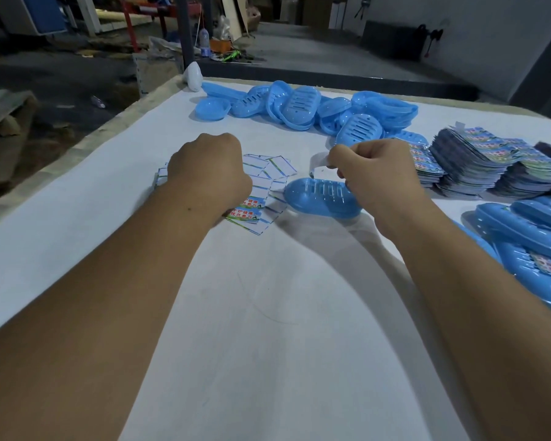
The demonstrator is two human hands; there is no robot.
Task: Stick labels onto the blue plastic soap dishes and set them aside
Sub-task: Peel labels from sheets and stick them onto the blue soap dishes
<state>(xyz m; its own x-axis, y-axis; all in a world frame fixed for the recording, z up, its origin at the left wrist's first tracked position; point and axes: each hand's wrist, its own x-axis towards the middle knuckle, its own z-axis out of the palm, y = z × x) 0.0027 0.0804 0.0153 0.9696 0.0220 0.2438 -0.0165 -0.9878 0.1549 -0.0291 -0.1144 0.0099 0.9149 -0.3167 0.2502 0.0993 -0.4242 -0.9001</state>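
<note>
label (245,211) in red Chinese print, left hand (209,168) above, blue soap dish (320,197) beside

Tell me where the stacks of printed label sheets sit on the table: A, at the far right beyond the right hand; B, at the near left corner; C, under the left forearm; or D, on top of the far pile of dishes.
A: the stacks of printed label sheets lie at the table's far right, just past the right hand and above the labelled dishes.
</note>
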